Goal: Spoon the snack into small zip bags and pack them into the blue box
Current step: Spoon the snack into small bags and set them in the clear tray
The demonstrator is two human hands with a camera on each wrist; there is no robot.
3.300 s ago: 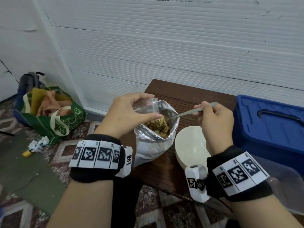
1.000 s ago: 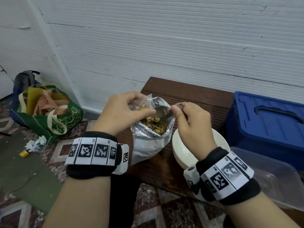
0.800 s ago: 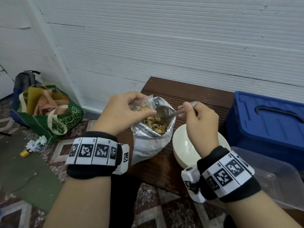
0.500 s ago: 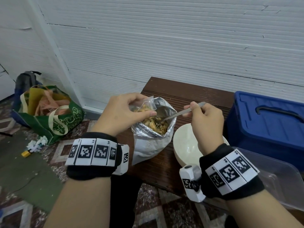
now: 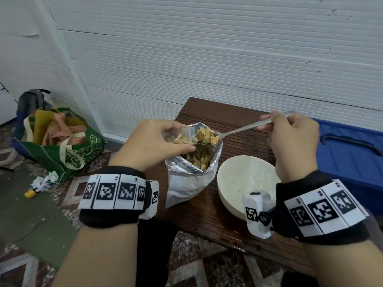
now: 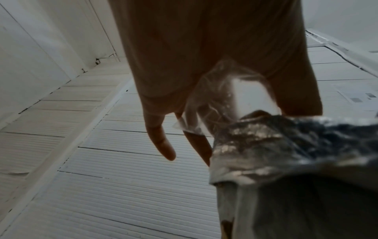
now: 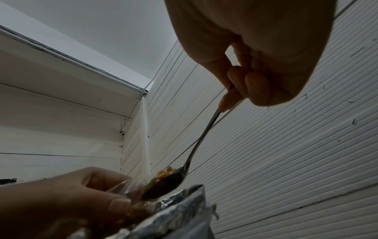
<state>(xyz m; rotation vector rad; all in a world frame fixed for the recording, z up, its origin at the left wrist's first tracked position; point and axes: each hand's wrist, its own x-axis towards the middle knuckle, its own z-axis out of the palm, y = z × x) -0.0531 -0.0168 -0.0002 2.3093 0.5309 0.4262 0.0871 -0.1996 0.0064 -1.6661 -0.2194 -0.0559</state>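
My left hand (image 5: 159, 141) pinches a small clear zip bag (image 5: 179, 138) with some snack inside, holding it over the open foil snack pouch (image 5: 191, 175) on the dark wooden table (image 5: 223, 121). From below, the zip bag (image 6: 206, 103) hangs between my left fingers beside the pouch (image 6: 286, 161). My right hand (image 5: 290, 137) grips the handle of a metal spoon (image 5: 238, 130). Its bowl, heaped with snack (image 5: 205, 136), sits at the zip bag's mouth. In the right wrist view the spoon (image 7: 174, 177) touches the bag. The blue box (image 5: 352, 154) stands shut at the right.
A white bowl (image 5: 238, 183) stands right of the pouch, under my right wrist. A green shopping bag (image 5: 62, 141) and a backpack (image 5: 31, 102) lie on the tiled floor at left. A white wall runs behind the table.
The spoon dipped into the foil pouch, came up loaded with snack, and now rests at the zip bag's mouth. My right hand drew back to the right. The left hand stayed put.
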